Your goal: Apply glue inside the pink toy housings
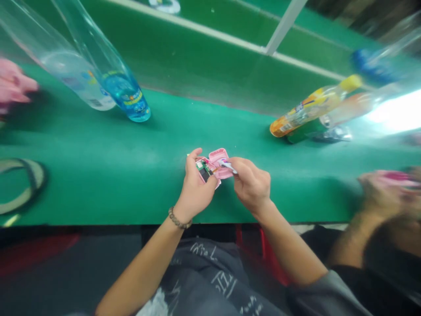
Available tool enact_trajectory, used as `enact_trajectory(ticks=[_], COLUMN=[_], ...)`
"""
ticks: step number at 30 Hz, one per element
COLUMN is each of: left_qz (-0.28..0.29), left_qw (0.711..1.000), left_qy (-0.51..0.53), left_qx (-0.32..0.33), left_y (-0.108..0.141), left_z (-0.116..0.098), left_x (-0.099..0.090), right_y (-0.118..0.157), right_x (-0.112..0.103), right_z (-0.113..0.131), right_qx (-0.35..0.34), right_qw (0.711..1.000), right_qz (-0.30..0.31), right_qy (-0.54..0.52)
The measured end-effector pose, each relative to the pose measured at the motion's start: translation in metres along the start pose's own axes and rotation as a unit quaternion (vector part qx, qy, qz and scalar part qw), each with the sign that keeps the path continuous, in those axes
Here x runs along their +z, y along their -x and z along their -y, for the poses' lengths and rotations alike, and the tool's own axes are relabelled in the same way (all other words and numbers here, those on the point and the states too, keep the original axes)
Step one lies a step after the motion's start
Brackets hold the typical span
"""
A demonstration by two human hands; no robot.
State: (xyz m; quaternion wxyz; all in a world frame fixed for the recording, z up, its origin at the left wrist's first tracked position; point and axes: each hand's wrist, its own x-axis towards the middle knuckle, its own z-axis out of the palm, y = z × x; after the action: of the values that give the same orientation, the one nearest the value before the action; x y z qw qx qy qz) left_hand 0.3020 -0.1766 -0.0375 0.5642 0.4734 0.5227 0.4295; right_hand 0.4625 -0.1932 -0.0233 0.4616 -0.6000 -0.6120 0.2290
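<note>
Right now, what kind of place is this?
Probably a shared electronics workshop: a long green tabletop, an open pink plastic case with a green circuit board, and another person's blurred hand nearby.

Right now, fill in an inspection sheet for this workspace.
Surface: green tabletop, some light glare.
Job's things: opened pink case, exposing a green circuit board.
Clutter: blue-labelled bottle, clear bottle beside it, yellow-capped bottle, blurred tape-like ring.
Hands: left hand holds the case; right hand pinches a small white piece.
Cables: thin wires near the board; routing too small to tell.
Surroundings: co-worker's hand at right, with a blurred pink object.
</note>
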Motion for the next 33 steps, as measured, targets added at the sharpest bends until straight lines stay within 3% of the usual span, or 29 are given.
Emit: enact_trajectory(ticks=[4,6,9,13,25,33], left_qz=[0.022,0.029,0.038,0.038,0.109,0.109], left_qw=[0.997,0.995,0.991,0.991,0.981,0.978], left_qy=[0.056,0.089,0.125,0.126,0.148,0.132], left_qx=[-0.038,-0.027,0.000,0.021,0.057,0.120], left_y=[0.000,0.000,0.001,0.004,0.011,0.015], left_z=[0.004,0.008,0.013,0.016,0.024,0.044], left_x=[-0.001,-0.001,0.000,0.002,-0.006,-0.005], right_y=[0.007,0.012,0.021,0.031,0.053,0.057], right_x=[0.002,0.009,0.020,0.031,0.027,0.020], right_z=[-0.004,-0.008,-0.013,-0.016,-0.020,-0.031], right_qx=[0.025,0.059,0.139,0.179,0.169,0.160], right_qw=[0.977,0.954,0.923,0.904,0.907,0.928], right_qz=[-0.197,-0.251,-0.230,-0.212,-0.252,-0.218], right_qy=[-0.077,-0.153,-0.275,-0.324,-0.291,-0.255])
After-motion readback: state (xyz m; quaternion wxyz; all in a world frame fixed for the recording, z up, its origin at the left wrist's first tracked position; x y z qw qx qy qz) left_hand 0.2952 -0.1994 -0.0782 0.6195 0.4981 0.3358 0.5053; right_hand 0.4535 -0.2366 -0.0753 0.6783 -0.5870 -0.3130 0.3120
